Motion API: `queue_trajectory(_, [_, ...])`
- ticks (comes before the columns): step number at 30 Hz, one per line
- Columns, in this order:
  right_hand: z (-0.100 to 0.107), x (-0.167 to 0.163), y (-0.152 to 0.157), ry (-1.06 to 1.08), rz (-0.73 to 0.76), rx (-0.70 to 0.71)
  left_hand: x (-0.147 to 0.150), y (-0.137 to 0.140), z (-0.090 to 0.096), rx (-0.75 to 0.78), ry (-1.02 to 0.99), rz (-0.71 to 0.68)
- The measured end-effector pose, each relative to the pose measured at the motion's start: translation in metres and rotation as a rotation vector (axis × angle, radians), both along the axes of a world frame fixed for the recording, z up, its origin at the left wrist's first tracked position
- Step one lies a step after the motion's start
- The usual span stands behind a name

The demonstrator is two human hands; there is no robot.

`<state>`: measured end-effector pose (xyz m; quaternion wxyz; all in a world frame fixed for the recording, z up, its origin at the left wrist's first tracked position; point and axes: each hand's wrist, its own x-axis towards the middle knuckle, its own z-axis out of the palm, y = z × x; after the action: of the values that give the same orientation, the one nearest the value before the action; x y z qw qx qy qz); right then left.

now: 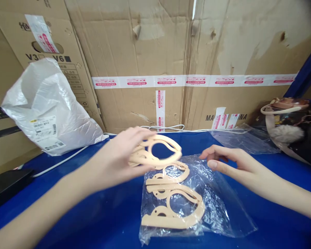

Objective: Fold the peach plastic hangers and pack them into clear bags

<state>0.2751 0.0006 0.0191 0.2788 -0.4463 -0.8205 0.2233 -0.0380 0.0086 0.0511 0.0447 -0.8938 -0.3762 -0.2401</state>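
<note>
My left hand (pixel 119 155) is closed around beige plastic folding hangers (pixel 167 160), folded up and raised just above the table. How many it holds I cannot tell, since the fingers cover part of them. Below lie more folded beige hangers (pixel 175 222) on a clear plastic bag (pixel 217 211); whether they are inside the film or on top of it is unclear. To the right, my right hand (pixel 228 159) hovers over the bag's far right part, fingers loosely bent and thumb apart from them, with nothing in its grasp.
A blue table (pixel 98 218) carries everything. At left stand a white packing bag (pixel 49 107) and a black flat object (pixel 10 186). Large cardboard boxes (pixel 140 52) wall off the back, with a white cable (pixel 171 129) along them. A dark bag with a pompom (pixel 287 133) sits at right.
</note>
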Motion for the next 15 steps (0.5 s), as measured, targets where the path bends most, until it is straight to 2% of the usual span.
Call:
queue_trajectory(4, [0.002,-0.027,-0.005,0.150,0.168,-0.279,0.035,-0.028,-0.019,0.121,0.063,-0.134])
queue_trajectory(7, [0.005,-0.037,-0.008,0.297,0.288,-0.468,0.040,-0.032,-0.031,0.158,0.065,-0.132])
queue_trajectory(11, [0.002,-0.037,-0.011,0.475,0.264,-0.600,0.035,-0.025,-0.038,0.183,0.112,-0.132])
queue_trajectory(15, [-0.005,-0.033,-0.013,0.543,0.187,-0.661,0.035,-0.021,-0.042,0.242,0.156,-0.137])
